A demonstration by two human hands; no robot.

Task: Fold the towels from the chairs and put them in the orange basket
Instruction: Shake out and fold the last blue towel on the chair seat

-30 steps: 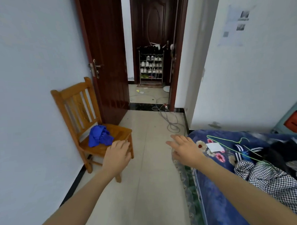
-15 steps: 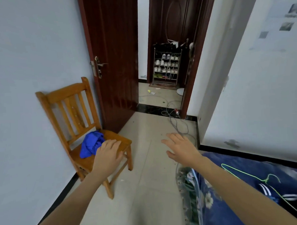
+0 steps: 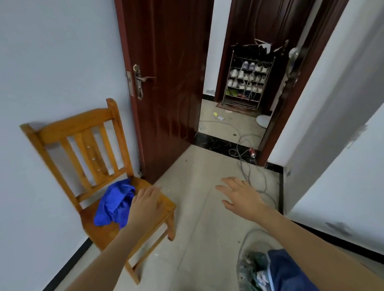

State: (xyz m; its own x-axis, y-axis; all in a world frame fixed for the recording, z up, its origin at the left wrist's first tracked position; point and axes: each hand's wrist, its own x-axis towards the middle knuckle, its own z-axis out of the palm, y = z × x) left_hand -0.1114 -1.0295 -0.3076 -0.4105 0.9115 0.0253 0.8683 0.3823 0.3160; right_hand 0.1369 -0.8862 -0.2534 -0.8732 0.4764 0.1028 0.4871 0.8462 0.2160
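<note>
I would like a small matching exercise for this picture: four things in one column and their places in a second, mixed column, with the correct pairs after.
Things:
1. blue towel
2. wooden chair
3. shoe rack
4. grey cable

Places:
A. beyond the open doorway
B. on the floor near the door frame
C. on the chair seat
D. against the left wall

Pairs: 1-C, 2-D, 3-A, 4-B

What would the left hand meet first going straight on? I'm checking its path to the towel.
Probably the wooden chair seat, with the blue towel just beside the left hand; depth is unclear.
</note>
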